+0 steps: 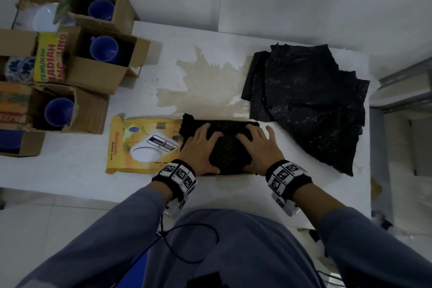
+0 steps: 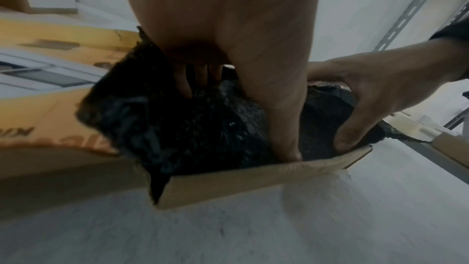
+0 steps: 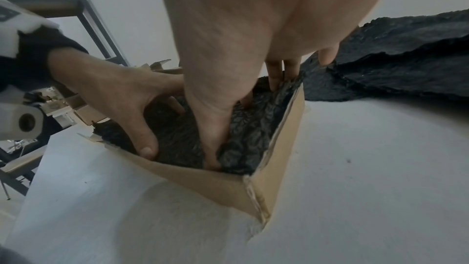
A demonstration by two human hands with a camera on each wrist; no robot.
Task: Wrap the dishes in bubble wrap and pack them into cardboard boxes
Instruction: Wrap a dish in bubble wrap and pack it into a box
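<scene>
A bundle wrapped in black bubble wrap (image 1: 230, 147) sits in a shallow cardboard box (image 2: 253, 180) at the table's near edge. The box's yellow printed lid flap (image 1: 131, 145) lies open to the left. My left hand (image 1: 201, 149) and right hand (image 1: 259, 149) press side by side on the bundle, fingers spread on top. Both thumbs reach down between the bundle and the near box wall (image 3: 215, 184). What is inside the wrap is hidden.
A pile of black bubble wrap sheets (image 1: 311, 105) lies at the right of the white table (image 1: 210, 77). At the left stand open cardboard boxes with blue mugs (image 1: 104, 49), a white bowl (image 1: 45, 18) and a blue-patterned dish (image 1: 19, 69). A metal rack (image 1: 406, 91) stands beyond the table's right edge.
</scene>
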